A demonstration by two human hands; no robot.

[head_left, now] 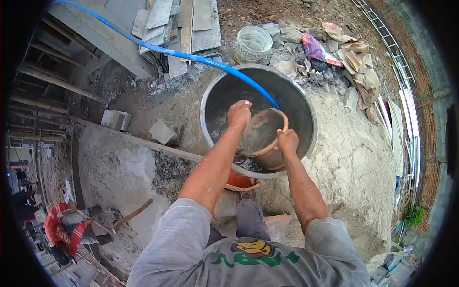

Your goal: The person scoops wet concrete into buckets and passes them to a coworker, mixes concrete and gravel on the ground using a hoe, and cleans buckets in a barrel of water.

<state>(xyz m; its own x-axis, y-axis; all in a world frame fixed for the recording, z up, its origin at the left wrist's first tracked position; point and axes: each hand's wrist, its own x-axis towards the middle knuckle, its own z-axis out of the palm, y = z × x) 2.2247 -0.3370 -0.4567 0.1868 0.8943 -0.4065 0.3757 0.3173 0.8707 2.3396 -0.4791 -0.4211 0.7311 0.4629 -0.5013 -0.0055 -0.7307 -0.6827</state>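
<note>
A bucket [262, 135] with an orange rim is tilted inside a large dark round tub [306, 105]. My right hand [288, 141] is closed around the right side of the bucket's rim. At the bucket's upper left edge, my left hand [239, 114] is closed in a fist against it; the fingertips' hold is partly hidden. A blue hose [224, 67] runs over the tub's far rim and its end drops behind the bucket. Water shows in the tub and looks splashed near the bucket. An orange-red container [239, 181] stands beneath the tub's near rim.
A whitish bucket [253, 43] stands behind the tub, beside rubble and torn paper sacks [356, 67]. Sand [351, 158] is heaped to the right. Stacked boards [196, 24] lie at the back left. A person in red [64, 225] works with a long-handled tool at lower left.
</note>
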